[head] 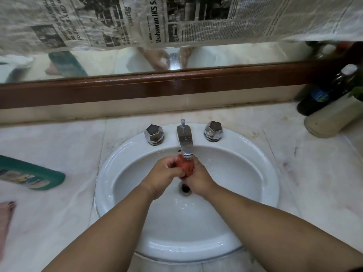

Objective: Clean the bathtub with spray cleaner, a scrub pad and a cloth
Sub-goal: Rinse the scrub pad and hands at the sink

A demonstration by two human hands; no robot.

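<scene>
You stand at a pale marble counter [59,222] with a white oval sink [106,185] set into it, and both your bare forearms reach in from the bottom edge over the basin. At the near left edge of the counter lies a pink cloth [5,218], only partly in view. Just beyond it a green bottle [33,173] with a printed label lies on its side, its top cut off by the frame. Water droplets speckle the basin. Over the drain [184,188] your hands meet around a red scrub pad [185,165]. Your left hand [163,177] has its fingers curled round the pad's left side. Your right hand [198,181] wraps it from the right, so the pad is squeezed between the two. The pad sits right under the tip of the chrome faucet [184,140], touching or nearly touching the spout; you cannot tell for certain whether water is running. On either side of the faucet's base stand two chrome faceted knobs, the left knob [153,133] and the right knob [213,130]. Farther back at the right a cream bottle [332,116] and a dark bottle [322,95] with a white cap stand close together against the wall. Behind the counter runs the brown wooden frame [157,85] of a mirror [117,61], and sheets of newspaper [137,20] cover the upper part of the glass.
</scene>
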